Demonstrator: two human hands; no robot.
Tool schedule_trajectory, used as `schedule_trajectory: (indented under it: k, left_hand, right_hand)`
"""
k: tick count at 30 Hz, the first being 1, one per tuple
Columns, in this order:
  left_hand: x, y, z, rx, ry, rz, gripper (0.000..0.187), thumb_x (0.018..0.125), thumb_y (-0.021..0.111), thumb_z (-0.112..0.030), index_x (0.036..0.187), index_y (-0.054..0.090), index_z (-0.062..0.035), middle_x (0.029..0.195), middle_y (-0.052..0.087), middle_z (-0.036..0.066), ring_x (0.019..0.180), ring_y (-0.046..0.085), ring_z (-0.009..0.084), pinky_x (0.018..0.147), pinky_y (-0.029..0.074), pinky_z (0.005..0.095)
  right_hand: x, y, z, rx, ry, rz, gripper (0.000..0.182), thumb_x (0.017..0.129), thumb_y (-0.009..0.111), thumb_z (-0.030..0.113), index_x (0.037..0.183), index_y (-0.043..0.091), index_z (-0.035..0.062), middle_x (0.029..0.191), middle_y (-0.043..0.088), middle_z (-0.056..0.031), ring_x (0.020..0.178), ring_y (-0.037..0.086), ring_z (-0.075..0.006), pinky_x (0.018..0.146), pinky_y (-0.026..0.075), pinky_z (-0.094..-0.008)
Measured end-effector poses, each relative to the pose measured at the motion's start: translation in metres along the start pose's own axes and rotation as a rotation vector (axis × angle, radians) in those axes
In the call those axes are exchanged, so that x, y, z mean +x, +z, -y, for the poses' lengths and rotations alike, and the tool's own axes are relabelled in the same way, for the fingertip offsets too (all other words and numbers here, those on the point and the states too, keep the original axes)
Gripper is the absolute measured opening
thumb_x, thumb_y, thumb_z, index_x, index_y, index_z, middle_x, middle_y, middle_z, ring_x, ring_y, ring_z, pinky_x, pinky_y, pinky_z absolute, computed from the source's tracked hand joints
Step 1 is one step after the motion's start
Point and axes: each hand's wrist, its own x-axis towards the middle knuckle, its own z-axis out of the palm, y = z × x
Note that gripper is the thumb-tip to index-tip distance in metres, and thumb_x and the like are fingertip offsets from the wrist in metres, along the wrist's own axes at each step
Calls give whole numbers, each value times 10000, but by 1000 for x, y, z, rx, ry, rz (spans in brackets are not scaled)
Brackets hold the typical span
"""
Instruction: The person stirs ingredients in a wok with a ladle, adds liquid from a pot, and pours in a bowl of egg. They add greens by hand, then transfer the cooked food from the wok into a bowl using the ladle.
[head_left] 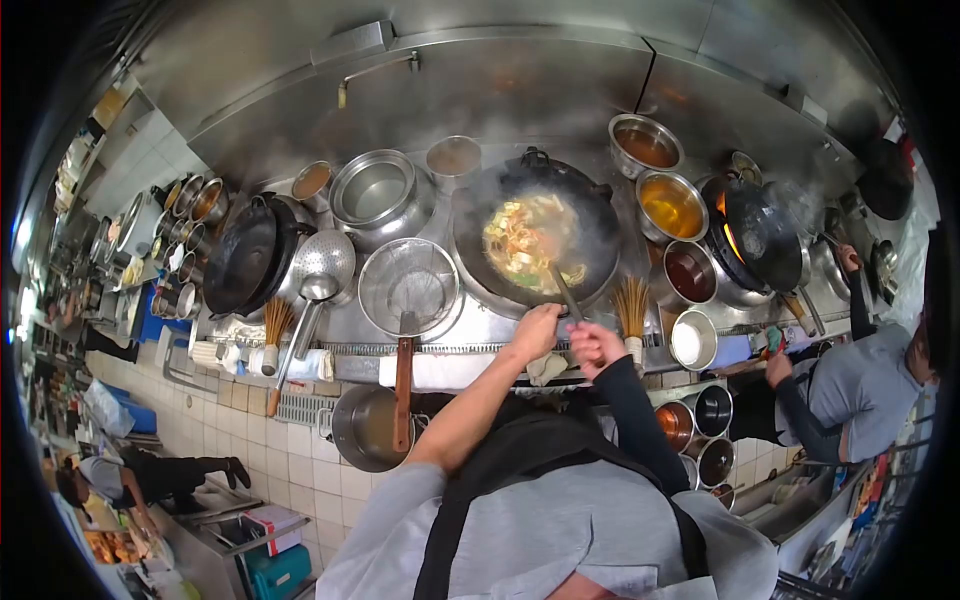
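Note:
A dark wok sits on the burner straight ahead, steaming. Noodle-like strips mixed with green bits, the food, fill its middle. My left hand is closed at the wok's near rim, where the handle would be hidden by the fingers. My right hand grips a long-handled wok tool that slants down into the food, its head buried there. Just below my hands lies a folded cloth on the stove's front edge. Right of the wok stands a bamboo brush.
Left of the wok are a wire strainer, a perforated skimmer and a steel pot. Bowls of yellow liquid and dark sauce stand to the right. Farther right, a co-worker works at another wok with flames beside it.

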Motion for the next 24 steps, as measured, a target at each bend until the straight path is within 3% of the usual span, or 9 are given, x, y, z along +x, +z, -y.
schedule_trajectory:
  k: [2, 6, 10, 14, 17, 18, 21, 22, 24]
  left_hand:
    - [1, 2, -8, 56, -57, -14, 233, 856, 546, 6, 1079, 613, -1, 1039, 673, 213, 1031, 623, 409, 912, 482, 489]
    - [8, -5, -15, 87, -95, -26, 168, 848, 531, 13, 1004, 588, -13, 972, 683, 214, 969, 636, 406, 843, 490, 509]
    - [3, 5, -10, 110, -130, -37, 171, 822, 543, 4, 988, 583, -11, 935, 682, 216, 929, 641, 408, 848, 490, 507]
    - [4, 11, -8, 98, -88, -98, 167, 806, 556, 8, 969, 579, -10, 932, 684, 210, 921, 641, 411, 858, 488, 505]
    - [13, 8, -10, 118, -185, 30, 175, 786, 566, 24, 958, 574, -11, 927, 679, 213, 940, 636, 413, 861, 484, 504]
    - [10, 5, -13, 75, -144, -2, 194, 763, 572, 47, 948, 566, -12, 926, 675, 218, 957, 632, 412, 864, 483, 508]
    - [8, 10, -12, 70, -92, -69, 129, 845, 526, 10, 966, 572, 6, 902, 660, 250, 915, 625, 439, 815, 477, 530]
    - [10, 9, -12, 57, -104, -58, 112, 853, 531, 3, 958, 570, 10, 897, 657, 255, 928, 623, 442, 818, 475, 531]
    - [11, 3, -15, 17, -128, -44, 114, 852, 542, -6, 960, 574, 12, 906, 657, 257, 940, 620, 443, 826, 476, 528]
  right_hand:
    - [-14, 2, 16, 362, 112, 127, 355, 1029, 515, 131, 1266, 445, -123, 830, 496, -52, 537, 441, -66, 403, 391, -192]
    - [-29, 3, 10, 36, 47, 51, 237, 1015, 541, 117, 1162, 524, -68, 782, 517, -42, 527, 449, -65, 386, 365, -207]
    - [-44, 42, -6, -614, -274, -230, 149, 995, 575, 119, 1101, 544, 18, 737, 509, -9, 491, 403, -45, 369, 277, -198]
    - [-53, 48, -11, -1032, -530, -393, 139, 946, 584, 65, 1073, 532, 45, 684, 504, -10, 490, 435, -63, 388, 307, -238]
    - [-30, -1, -6, -1493, -991, -399, 141, 920, 604, 54, 1046, 544, 30, 657, 477, 14, 520, 438, -61, 459, 359, -261]
    - [-43, 28, -20, -1599, -1110, -510, 138, 905, 619, 52, 1026, 563, 15, 679, 486, 5, 571, 447, -74, 535, 393, -279]
    - [-17, -29, -33, -1460, -1139, -541, 149, 902, 639, 88, 1020, 581, 17, 704, 511, -24, 613, 456, -97, 573, 411, -291]
    - [-17, -35, -31, -1622, -1063, -579, 176, 915, 650, 135, 1035, 590, 22, 725, 526, -42, 618, 465, -115, 584, 420, -308]
    - [-27, -28, -30, -1629, -1053, -603, 223, 904, 667, 172, 1047, 582, 24, 708, 570, -128, 635, 560, -275, 609, 451, -401]
